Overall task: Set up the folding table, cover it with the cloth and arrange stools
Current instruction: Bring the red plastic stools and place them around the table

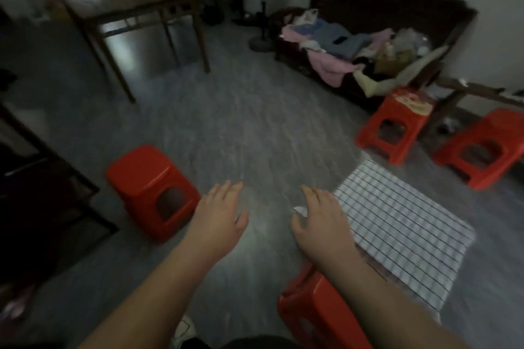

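**Cloth lies right of both hands; right hand nearer**

Left stool (150,190): on the floor well left of the cloth (397,229). Left hand (218,215): palm down, fingers straight and relaxed, holding nothing, over bare floor left of the cloth. Right hand (320,221): the same pose, empty, at the cloth's left corner — whether it touches the corner I cannot tell. The hands are apart. The cloth is spread flat, and what it rests on is mostly hidden. Its long side seems to run from the right hand's corner toward the lower right. Near stool (312,312): just beside the cloth's near edge, under the right forearm. Third stool (394,125) and fourth stool (482,147): beyond the cloth's far edge. Judgement: any pull on the cloth suits the right hand, and the left stool suits the left.
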